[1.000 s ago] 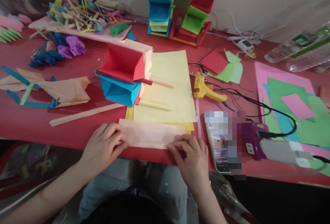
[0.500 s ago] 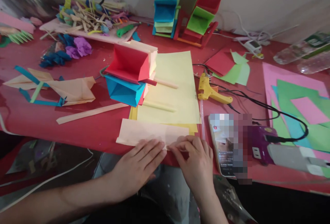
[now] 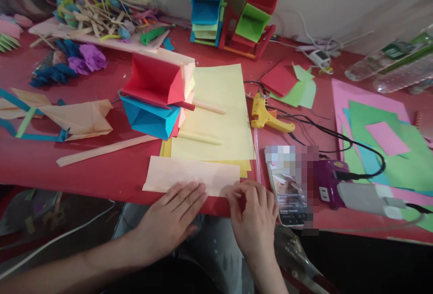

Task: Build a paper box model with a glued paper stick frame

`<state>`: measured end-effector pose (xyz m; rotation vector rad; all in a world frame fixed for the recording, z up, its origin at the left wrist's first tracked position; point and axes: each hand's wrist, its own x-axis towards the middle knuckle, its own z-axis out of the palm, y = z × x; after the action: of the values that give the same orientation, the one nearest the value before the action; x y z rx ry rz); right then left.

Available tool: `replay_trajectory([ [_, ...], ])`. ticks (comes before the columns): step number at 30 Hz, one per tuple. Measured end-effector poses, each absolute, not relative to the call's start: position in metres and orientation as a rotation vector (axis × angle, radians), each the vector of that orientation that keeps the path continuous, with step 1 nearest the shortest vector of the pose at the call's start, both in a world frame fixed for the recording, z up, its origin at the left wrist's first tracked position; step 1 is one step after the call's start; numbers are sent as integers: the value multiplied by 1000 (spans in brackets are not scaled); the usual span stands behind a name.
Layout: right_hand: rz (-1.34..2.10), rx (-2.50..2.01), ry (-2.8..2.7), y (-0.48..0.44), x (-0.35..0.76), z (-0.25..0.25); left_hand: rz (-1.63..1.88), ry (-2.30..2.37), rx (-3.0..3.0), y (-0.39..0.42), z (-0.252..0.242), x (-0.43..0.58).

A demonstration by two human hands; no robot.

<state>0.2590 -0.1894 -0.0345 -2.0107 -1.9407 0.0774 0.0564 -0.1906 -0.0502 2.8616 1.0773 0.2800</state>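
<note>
A strip of peach paper (image 3: 192,172) lies along the table's near edge, with a narrow fold on its near side. My left hand (image 3: 179,208) rests flat on that near side, fingers stretched out and together. At the strip's right near corner, my right hand (image 3: 253,208) has its thumb and index finger pinched on the paper edge, the other fingers curled. Beyond the strip lie yellow sheets (image 3: 216,77), partly under it. Folded boxes, one red (image 3: 155,80) and one blue (image 3: 152,118), sit at their left, with thin rolled paper sticks (image 3: 206,140) on the sheets.
A yellow glue gun (image 3: 267,116) and a phone (image 3: 287,195) lie on the right, near a purple power adapter (image 3: 333,181) with cables. Coloured sheets (image 3: 375,113) and plastic bottles (image 3: 382,66) are farther right. Left stands a peach-and-blue paper model (image 3: 81,116); more boxes (image 3: 204,10) stand behind.
My right hand has slid rightward along the near edge of the peach strip to its corner. The left hand stays flat on the paper. The whole view has shifted slightly right.
</note>
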Motion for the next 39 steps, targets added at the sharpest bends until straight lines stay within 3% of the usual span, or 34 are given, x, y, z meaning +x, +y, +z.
replay_trajectory([
  [6,-19,-1853,-1903,-193,265,-26,288,1102,2828,-194,-55,58],
  [11,255,-1429,-2198,-209,243,-34,313,1105,2858,-192,-56,58],
  [30,31,-1478,-2296,-214,254,-48,136,1025,2907,-187,-45,-20],
  [39,27,-1196,-2597,-185,278,-30,594,1046,2779,-168,-41,-24],
])
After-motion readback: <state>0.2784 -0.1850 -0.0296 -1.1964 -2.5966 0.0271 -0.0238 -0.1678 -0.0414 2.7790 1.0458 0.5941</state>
